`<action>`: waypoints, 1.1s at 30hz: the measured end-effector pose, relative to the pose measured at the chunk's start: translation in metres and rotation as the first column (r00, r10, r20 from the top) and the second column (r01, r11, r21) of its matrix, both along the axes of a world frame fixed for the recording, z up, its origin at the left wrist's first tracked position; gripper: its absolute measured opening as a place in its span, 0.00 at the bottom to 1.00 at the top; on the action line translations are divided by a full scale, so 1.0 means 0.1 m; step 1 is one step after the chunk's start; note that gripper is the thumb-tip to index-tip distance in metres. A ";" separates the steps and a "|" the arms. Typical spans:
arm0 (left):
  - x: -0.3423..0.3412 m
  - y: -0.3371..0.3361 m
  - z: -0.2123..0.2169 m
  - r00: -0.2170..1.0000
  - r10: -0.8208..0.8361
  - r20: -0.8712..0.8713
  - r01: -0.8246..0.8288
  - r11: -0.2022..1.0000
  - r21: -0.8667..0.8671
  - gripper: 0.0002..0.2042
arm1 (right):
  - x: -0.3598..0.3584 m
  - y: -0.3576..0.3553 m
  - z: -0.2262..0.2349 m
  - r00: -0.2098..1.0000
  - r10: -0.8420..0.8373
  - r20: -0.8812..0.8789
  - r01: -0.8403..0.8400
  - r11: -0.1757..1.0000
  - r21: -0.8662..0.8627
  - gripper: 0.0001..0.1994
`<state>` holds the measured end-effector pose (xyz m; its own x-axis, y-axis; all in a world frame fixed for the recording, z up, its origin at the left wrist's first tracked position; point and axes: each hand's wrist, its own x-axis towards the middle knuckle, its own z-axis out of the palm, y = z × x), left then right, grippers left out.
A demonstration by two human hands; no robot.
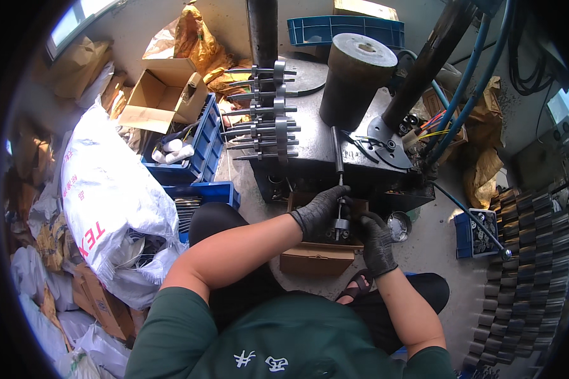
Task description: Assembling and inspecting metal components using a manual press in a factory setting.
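Observation:
A long metal shaft (339,165) stands out away from me over a cardboard box, thicker at its far end and with a round flange (341,224) near its lower end. My left hand (319,213), in a dark grey work glove, is closed around the shaft's middle. My gloved right hand (377,240) is beside the flange, its fingers curled in; whatever they hold is hidden. On the metal machine table (310,114), several similar flanged shafts (275,127) lie in a row at the left edge.
A thick steel cylinder (359,79) and blue hoses (473,76) rise from the machine. Below my hands sits the cardboard box (316,260). A round tin (399,226) and a blue bin of parts (476,232) stand right, near stacked metal pieces (531,278). Blue crates (205,142) and a white sack (110,196) stand left.

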<state>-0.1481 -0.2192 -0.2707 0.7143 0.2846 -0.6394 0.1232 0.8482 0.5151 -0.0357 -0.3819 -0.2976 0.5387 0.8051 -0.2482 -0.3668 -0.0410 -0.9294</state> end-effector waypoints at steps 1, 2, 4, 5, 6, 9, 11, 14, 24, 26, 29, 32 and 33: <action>-0.04 -0.05 -0.06 0.998 -0.051 0.047 0.049 0.997 0.061 0.14 | -0.01 0.03 -0.09 0.991 0.005 -0.130 -0.008 1.000 -0.024 0.17; -0.07 -0.10 -0.12 0.990 -0.107 0.091 0.096 0.988 0.122 0.12 | -0.01 0.03 -0.16 0.989 -0.004 -0.145 0.000 1.000 -0.026 0.17; -0.16 -0.20 0.01 0.981 -0.122 0.151 0.086 0.971 0.225 0.12 | -0.12 0.09 -0.06 0.718 0.084 -0.691 -0.115 0.993 0.002 0.20; -0.17 -0.23 0.11 0.978 -0.173 0.116 0.095 0.867 0.489 0.14 | -0.18 0.13 0.05 0.706 0.075 -0.704 -0.104 0.995 0.001 0.20; -0.19 -0.26 0.14 0.973 -0.218 0.072 0.103 0.696 0.711 0.15 | -0.26 0.18 0.30 0.666 0.119 -0.736 -0.085 0.993 0.084 0.21; -0.22 -0.25 0.35 0.966 -0.259 0.005 0.129 0.495 0.859 0.19 | -0.12 0.20 0.27 0.575 0.228 -0.786 -0.035 0.966 0.255 0.23; -0.20 -0.23 0.44 0.972 -0.227 0.054 0.065 0.485 0.872 0.20 | 0.00 0.17 -0.01 0.528 0.295 -0.796 -0.007 0.939 0.343 0.23; -0.21 -0.09 0.36 0.969 -0.146 0.198 -0.066 0.621 0.781 0.17 | 0.00 0.17 -0.10 0.883 0.277 -0.379 -0.168 0.940 0.297 0.23; -0.30 -0.08 0.52 0.972 -0.165 0.170 -0.047 0.569 0.821 0.15 | -0.08 0.13 0.19 0.634 0.124 -0.763 -0.144 0.989 0.041 0.25; -0.32 -0.10 0.49 0.973 -0.156 0.168 -0.050 0.570 0.820 0.15 | -0.07 0.12 0.17 0.629 0.130 -0.766 -0.143 0.989 0.050 0.25; -0.35 -0.08 0.45 0.977 -0.135 0.164 -0.060 0.565 0.823 0.14 | -0.12 0.18 0.29 0.680 0.048 -0.732 -0.088 0.996 -0.016 0.24; -0.39 -0.08 0.37 0.983 -0.115 0.142 -0.064 0.508 0.859 0.13 | -0.12 0.16 0.19 0.883 0.463 -0.077 -0.412 0.844 0.344 0.21; -0.41 -0.07 0.38 0.987 -0.101 0.125 -0.064 0.465 0.883 0.13 | -0.15 0.16 0.21 0.887 0.421 -0.190 -0.350 0.880 0.320 0.20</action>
<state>-0.1887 -0.2264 -0.2322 0.7811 0.6224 0.0510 -0.0083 -0.0712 0.9974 -0.0507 -0.3657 -0.2766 0.1211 0.9898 -0.0750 -0.5919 0.0113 -0.8060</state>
